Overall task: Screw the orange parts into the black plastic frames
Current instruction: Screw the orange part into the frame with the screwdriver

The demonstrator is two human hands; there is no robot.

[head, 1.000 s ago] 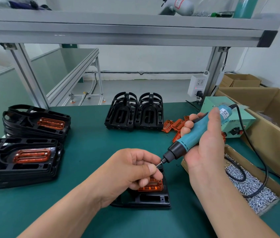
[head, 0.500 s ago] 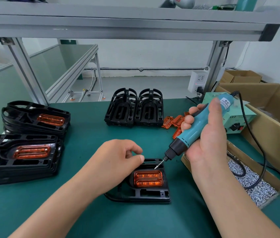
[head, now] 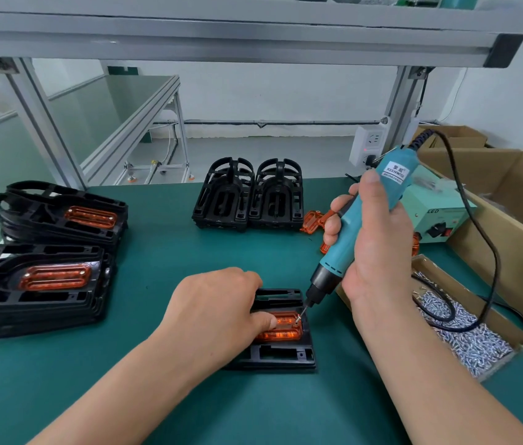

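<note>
A dark green mat (head: 157,396) covers the bench from the lower edge of the frame to the middle. In the lower centre a flat black plastic frame (head: 281,356) lies on it, with an orange translucent part (head: 282,330) seated in its recess. The left hand (head: 215,313) covers the frame's left half, fingers curled under and thumb tip pressed on the orange part. The right hand (head: 379,252) is wrapped around a teal electric screwdriver (head: 350,239), tilted so that its bit meets the right end of the orange part. At the left edge sit two stacks of black frames with orange inserts (head: 45,293). At centre rear two upright black frames (head: 247,197) stand side by side, with loose orange pieces (head: 313,221) just to their right. At lower right is a shallow cardboard tray of silver screws (head: 465,342), crossed by the tool's black cable (head: 478,226). Behind it sit a pale green power box (head: 440,216) and large open brown cartons (head: 516,194). An aluminium shelf beam (head: 221,36) spans the top, held up by slanted and upright posts, and a white socket block (head: 369,146) hangs on the right post. A second green-topped bench (head: 132,101) stands at upper left, before a grey floor and a white wall.
</note>
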